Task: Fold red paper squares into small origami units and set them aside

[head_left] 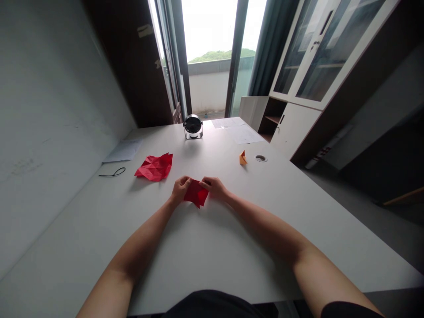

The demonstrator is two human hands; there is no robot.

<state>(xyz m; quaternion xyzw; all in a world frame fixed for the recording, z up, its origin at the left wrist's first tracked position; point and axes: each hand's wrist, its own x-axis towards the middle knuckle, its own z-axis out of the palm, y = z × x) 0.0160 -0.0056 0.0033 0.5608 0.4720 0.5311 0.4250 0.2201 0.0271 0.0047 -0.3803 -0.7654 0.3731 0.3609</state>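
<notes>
A folded piece of red paper (194,193) is held between my two hands over the middle of the white table (212,247). My left hand (180,187) pinches its upper left edge. At the upper right corner, my right hand (214,186) grips it with the thumb on top. The lower edge of the paper hangs free, with a pointed flap sticking down. Ahead and to the left lies a larger creased sheet of red paper (154,168), apart from my hands. A small orange folded paper figure (243,157) stands to the right.
A small black-and-silver fan (192,127) stands near the far edge. White papers (247,134) lie at the back right, and another sheet (123,150) by the left wall. A black cable tie (112,172) lies at left. A round cable hole (261,158) is near the right edge.
</notes>
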